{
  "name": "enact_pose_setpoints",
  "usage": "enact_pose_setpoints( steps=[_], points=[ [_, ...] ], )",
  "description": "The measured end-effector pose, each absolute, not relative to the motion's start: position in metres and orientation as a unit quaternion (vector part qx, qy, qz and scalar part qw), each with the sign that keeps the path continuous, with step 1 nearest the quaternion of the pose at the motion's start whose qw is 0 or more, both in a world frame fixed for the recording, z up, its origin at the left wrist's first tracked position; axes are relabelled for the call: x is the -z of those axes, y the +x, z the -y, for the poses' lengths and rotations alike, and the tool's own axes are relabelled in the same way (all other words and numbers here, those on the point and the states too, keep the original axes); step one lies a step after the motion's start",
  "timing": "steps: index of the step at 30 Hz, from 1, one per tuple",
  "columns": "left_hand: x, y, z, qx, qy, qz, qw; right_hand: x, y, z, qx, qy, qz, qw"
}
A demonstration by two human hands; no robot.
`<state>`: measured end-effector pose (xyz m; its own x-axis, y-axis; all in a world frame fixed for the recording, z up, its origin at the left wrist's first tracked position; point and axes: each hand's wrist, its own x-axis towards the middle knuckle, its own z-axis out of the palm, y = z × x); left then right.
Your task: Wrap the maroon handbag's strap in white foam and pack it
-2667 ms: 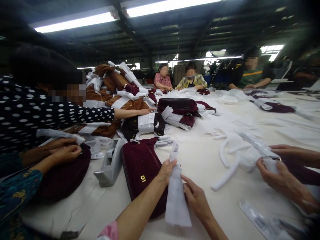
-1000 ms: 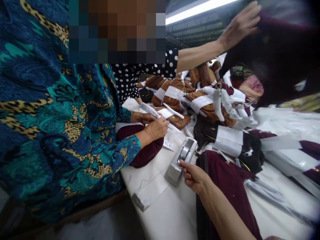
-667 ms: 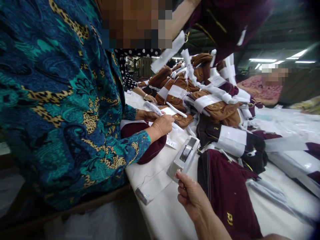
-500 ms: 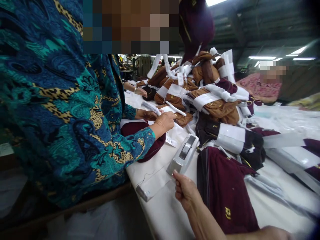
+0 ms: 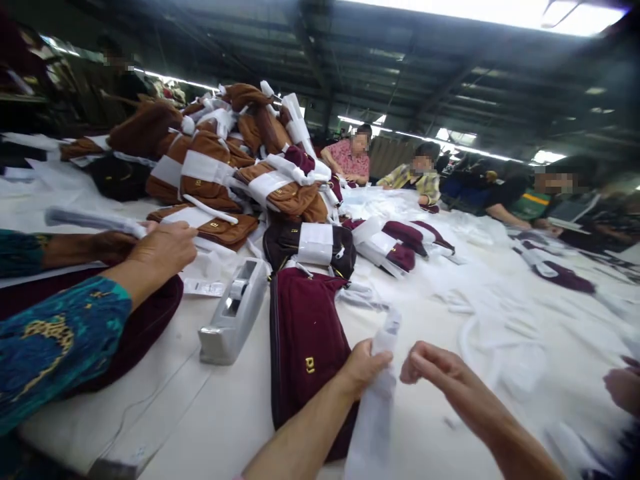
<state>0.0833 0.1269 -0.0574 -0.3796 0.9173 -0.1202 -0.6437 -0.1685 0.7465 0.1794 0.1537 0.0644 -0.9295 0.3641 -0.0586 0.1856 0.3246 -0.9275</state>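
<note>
My left hand is closed on a white foam wrap strip that stands up over the table. Just to its right, my right hand has its fingertips pinched together; what they pinch is too small to make out. Under both hands lies a maroon velvet bag with a small gold logo. A grey tape dispenser sits to the left of the bag.
A co-worker's hands in teal patterned sleeves hold a wrapped strip at the left. A heap of brown, black and maroon bags with white bands fills the back left. Loose white foam pieces lie on the white table. Other people sit along the far side.
The view has swung from the co-worker on the left back to the table. My right hand has left the tape dispenser and come beside my left hand at the white strip.
</note>
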Motion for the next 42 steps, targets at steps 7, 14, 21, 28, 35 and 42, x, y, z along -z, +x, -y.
enact_pose_setpoints(
  steps=[7, 14, 21, 28, 35, 42],
  points=[
    [0.061, 0.078, -0.130, -0.723, 0.220, -0.386, 0.529, -0.047, 0.195, -0.238, -0.499, -0.151, 0.851, -0.059],
    [0.057, 0.081, -0.132, -0.713, 0.226, -0.411, 0.521, -0.027, 0.177, -0.258, -0.509, -0.132, 0.846, -0.080],
    [0.061, 0.081, -0.133, -0.703, 0.235, -0.429, 0.516, -0.015, 0.173, -0.265, -0.490, -0.165, 0.854, -0.048],
    [0.056, 0.082, -0.131, -0.699, 0.260, -0.441, 0.498, -0.002, 0.171, -0.265, -0.444, -0.262, 0.857, -0.003],
    [0.053, 0.082, -0.131, -0.679, 0.245, -0.429, 0.542, -0.017, 0.197, -0.284, -0.568, -0.206, 0.795, -0.053],
    [0.052, 0.081, -0.131, -0.675, 0.212, -0.434, 0.557, 0.000, 0.196, -0.289, -0.589, -0.206, 0.781, -0.009]
  ],
)
